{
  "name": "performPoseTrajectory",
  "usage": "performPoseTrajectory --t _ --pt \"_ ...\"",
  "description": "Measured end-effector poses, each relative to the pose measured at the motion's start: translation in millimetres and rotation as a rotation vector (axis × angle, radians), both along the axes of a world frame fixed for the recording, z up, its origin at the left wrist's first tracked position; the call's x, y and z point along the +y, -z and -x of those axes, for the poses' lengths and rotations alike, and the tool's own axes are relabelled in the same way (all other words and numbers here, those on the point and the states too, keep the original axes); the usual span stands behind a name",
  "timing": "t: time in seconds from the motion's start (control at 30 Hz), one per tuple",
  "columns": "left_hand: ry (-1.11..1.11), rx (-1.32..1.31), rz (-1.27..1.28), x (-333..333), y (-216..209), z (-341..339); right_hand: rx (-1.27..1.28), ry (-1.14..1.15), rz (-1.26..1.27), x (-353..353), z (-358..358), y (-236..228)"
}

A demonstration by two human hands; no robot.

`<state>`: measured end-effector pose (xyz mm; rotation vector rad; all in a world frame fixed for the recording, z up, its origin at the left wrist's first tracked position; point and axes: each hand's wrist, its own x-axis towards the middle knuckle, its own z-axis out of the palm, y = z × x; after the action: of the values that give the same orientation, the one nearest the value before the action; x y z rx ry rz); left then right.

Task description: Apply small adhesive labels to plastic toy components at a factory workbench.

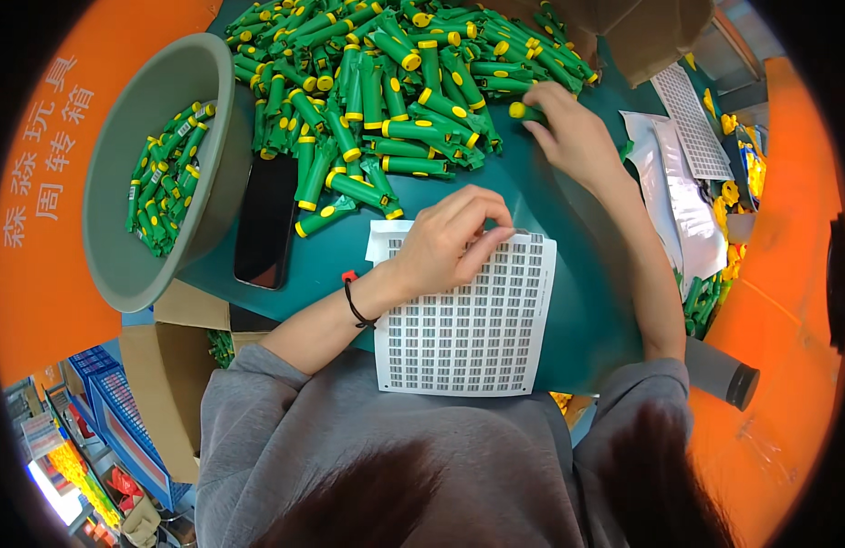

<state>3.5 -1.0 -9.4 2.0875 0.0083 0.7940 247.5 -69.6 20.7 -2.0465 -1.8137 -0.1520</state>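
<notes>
My left hand (454, 239) lies over the upper part of a white sheet of small printed labels (459, 352), thumb and forefinger pinched at its top edge. Whether a single label has come loose between those fingertips is too small to tell. The sheet rests at the table's near edge, its upper left corner lifted. Beyond it, at the right side of a large heap of green tubes with yellow ends (367, 100), my right hand (573, 132) is closed on one green tube (523, 111). Only its yellow end and a bit of green show past the fingers.
A grey-green basin (98, 201) at left holds several labelled green tubes. Beside it a black phone (265, 224) lies on the green table (587, 338). White bags (682, 201) and another label sheet (692, 119) are at right, near a grey cylinder (724, 374). An open carton (162, 393) stands lower left.
</notes>
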Motion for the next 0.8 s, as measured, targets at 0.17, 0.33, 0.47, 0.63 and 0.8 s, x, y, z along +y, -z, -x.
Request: performPoseTrajectory --t 0.17,0.33,0.47,0.63,0.8 --pt "-0.031 -0.048 0.348 8.8 -2.4 2.0 1.325 0.105 -0.262 -60.2 58.7 -32.5" --pt "-0.017 -0.024 0.663 10.5 -33.7 3.0 1.78 0.159 -0.35 -107.3 95.8 -3.2" --pt "0.133 0.219 0.548 2.6 -69.0 7.8 1.67 0.166 -0.376 -124.8 116.7 4.1" --pt "0.185 0.392 0.382 -10.5 -83.6 7.0 1.427 0.053 -0.441 -131.9 127.8 6.2" --pt "0.24 0.511 0.297 -7.6 -91.0 5.0 1.276 0.017 -0.431 -135.2 126.3 4.9"
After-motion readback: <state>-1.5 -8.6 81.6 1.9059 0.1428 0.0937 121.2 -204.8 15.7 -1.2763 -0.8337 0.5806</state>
